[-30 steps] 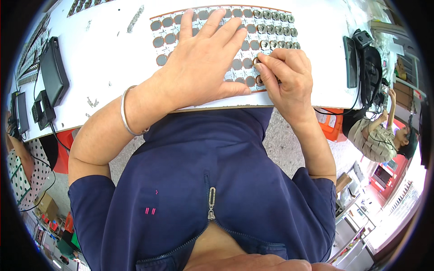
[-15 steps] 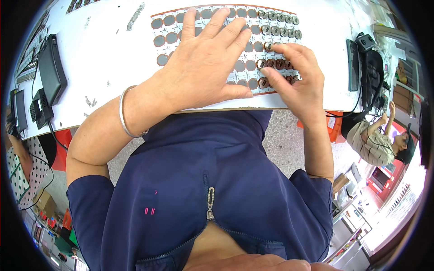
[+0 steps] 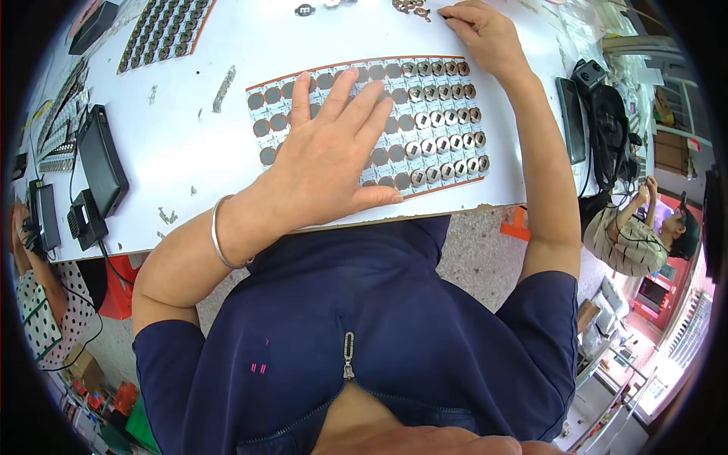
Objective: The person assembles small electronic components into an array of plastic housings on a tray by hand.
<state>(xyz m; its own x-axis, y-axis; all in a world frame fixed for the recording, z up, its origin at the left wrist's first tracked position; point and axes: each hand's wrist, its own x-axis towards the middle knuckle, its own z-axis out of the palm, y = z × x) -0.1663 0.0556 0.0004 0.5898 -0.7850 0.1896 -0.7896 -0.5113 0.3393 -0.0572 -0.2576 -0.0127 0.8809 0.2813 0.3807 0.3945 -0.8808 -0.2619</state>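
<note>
A panel of joined white boards (image 3: pixel 428 186) lies near the table's front edge. Plain grey discs (image 3: pixel 261 127) fill its left and middle columns. The columns on the right carry round metal clips (image 3: pixel 436 119) with dark square centres. My left hand (image 3: pixel 326 144) lies flat over the middle of the panel, fingers spread, hiding part of the discs. Beyond the panel's far right corner, my right hand (image 3: pixel 481 34) has its fingers drawn together beside a small pile of loose copper-coloured clips (image 3: pixel 413 7). What its fingertips hold, if anything, is too small to make out.
Another filled panel (image 3: pixel 167 34) lies at the far left. Several more panels (image 3: pixel 61 140) sit by a black case (image 3: pixel 102 161) at the left edge. A dark phone-like slab (image 3: pixel 570 121) and black cables are at the right. People sit on both sides.
My right hand has left the panel's right columns and reached far right to the loose clips. The view has shifted, showing more of the table's far side. My left hand stays on the panel.
</note>
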